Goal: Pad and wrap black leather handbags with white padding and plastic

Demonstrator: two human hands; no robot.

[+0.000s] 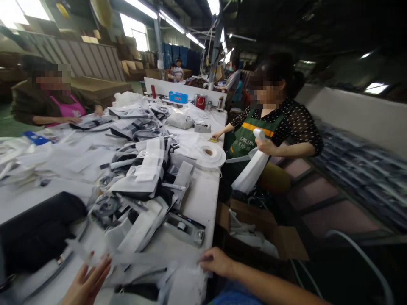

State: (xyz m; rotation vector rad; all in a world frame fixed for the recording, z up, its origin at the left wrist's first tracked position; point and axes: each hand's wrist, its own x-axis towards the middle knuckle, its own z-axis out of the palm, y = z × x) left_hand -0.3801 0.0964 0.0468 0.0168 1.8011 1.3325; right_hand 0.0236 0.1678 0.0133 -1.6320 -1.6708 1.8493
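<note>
Near the table's front edge, my right hand [218,262] is closed in a pinch on one end of a translucent white strip [155,259]. The strip runs left across the table towards my left hand [89,280], whose fingers are stretched out and slightly blurred. I cannot make out whether those fingers touch the strip. Beneath and below it lie pale wrapped pieces with a dark item [140,291] partly showing. A large black bag [41,228] with a grey strap lies left of my left hand.
A heap of grey and white wrapped pieces [136,186] covers the table's middle. A grey tape dispenser [184,226] and a white roll [219,156] are near the right edge. An open carton [286,243] stands below. Co-workers sit at right and far left.
</note>
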